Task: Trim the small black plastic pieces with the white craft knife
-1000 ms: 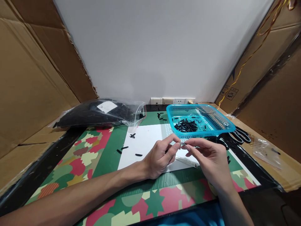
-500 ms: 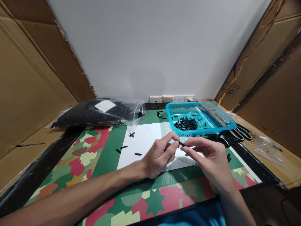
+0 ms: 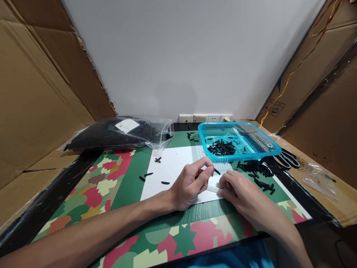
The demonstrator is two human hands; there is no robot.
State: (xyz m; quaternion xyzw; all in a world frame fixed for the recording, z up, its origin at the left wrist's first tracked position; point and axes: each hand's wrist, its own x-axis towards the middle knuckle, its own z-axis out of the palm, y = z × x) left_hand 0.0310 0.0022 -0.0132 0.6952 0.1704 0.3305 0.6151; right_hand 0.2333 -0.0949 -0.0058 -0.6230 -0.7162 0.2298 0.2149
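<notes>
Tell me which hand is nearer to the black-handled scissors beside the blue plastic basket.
Right. The right hand rests on the white sheet, on the same side as the black-handled scissors; the left hand, pinching a small black piece, sits farther away.

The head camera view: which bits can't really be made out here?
- Small clear item under the right hand: the fingers cover most of it.
- Black piece pinched by the left hand: too small to identify.
- Label on the plastic bag: print too small.
- Scissors: blades behind the blue basket.

table (image 3: 69,169): camouflage mat (image 3: 117,178), basket (image 3: 267,150), bag (image 3: 117,134).
</notes>
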